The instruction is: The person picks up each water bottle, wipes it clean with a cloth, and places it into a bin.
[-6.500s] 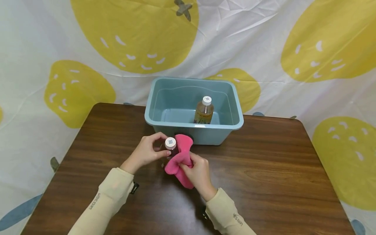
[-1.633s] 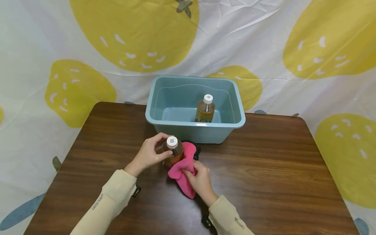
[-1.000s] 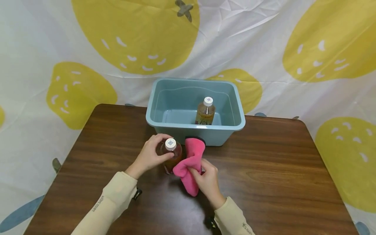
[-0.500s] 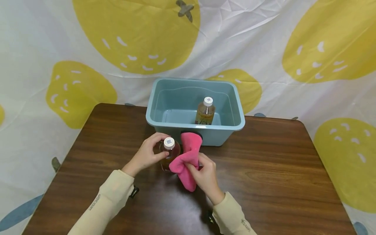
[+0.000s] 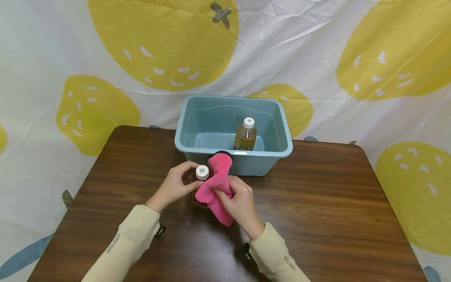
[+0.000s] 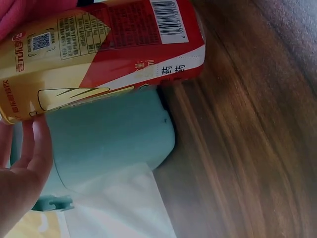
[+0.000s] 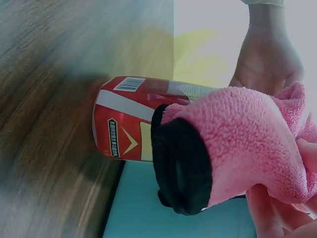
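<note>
My left hand (image 5: 174,187) grips a bottle (image 5: 202,173) with a white cap near its neck, in front of the tub. The left wrist view shows its red and gold label (image 6: 124,49) with barcode and fine print. My right hand (image 5: 239,199) pinches a pink fuzzy cloth (image 5: 219,184) with black trim (image 7: 183,166). The bunched cloth lies against the right side of the bottle and hides much of its label in the head view. The lower part of the cloth hangs down towards me.
A blue-grey plastic tub (image 5: 236,152) stands at the back of the brown wooden table (image 5: 324,203). One more white-capped bottle (image 5: 245,135) stands upright inside its right half. Behind hangs a white curtain (image 5: 275,51) printed with yellow lemons.
Over the last second my right hand has carried the cloth leftward and a little away from me, so it covers more of the bottle. The left hand keeps its grip, shifted slightly left.
</note>
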{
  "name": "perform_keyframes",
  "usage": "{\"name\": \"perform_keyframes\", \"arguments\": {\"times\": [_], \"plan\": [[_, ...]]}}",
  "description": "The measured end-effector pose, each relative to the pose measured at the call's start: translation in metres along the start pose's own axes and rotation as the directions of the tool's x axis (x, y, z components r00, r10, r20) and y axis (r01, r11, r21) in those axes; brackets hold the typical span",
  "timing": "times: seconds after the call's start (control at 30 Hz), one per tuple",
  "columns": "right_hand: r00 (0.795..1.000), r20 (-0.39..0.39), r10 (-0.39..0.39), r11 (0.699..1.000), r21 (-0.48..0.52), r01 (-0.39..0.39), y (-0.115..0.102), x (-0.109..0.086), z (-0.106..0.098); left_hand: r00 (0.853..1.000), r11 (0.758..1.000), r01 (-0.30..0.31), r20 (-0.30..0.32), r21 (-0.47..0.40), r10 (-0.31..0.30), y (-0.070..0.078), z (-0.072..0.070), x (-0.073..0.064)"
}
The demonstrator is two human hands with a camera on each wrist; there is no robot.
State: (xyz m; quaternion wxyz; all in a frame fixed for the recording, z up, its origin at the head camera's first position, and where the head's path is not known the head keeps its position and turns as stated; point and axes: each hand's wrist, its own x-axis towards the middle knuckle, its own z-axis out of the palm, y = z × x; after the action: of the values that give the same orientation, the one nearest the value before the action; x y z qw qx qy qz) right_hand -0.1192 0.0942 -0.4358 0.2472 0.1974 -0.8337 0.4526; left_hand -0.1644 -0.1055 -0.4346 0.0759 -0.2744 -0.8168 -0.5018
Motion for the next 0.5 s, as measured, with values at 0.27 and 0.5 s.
{"name": "perform_keyframes", "arguments": {"times": [0.27, 0.5], "plan": [[0.999, 0.043, 0.016, 0.998, -0.06, -0.014, -0.003, 0.005, 0.004, 1.0, 1.0, 0.011, 0.011, -0.012, -0.011, -0.001, -0.002, 0.0], [0.996, 0.076, 0.048, 0.996, -0.085, -0.042, -0.004, 0.007, 0.003, 0.998, 0.999, 0.051, 0.024, -0.007, -0.051, 0.012, -0.005, 0.001]]}}
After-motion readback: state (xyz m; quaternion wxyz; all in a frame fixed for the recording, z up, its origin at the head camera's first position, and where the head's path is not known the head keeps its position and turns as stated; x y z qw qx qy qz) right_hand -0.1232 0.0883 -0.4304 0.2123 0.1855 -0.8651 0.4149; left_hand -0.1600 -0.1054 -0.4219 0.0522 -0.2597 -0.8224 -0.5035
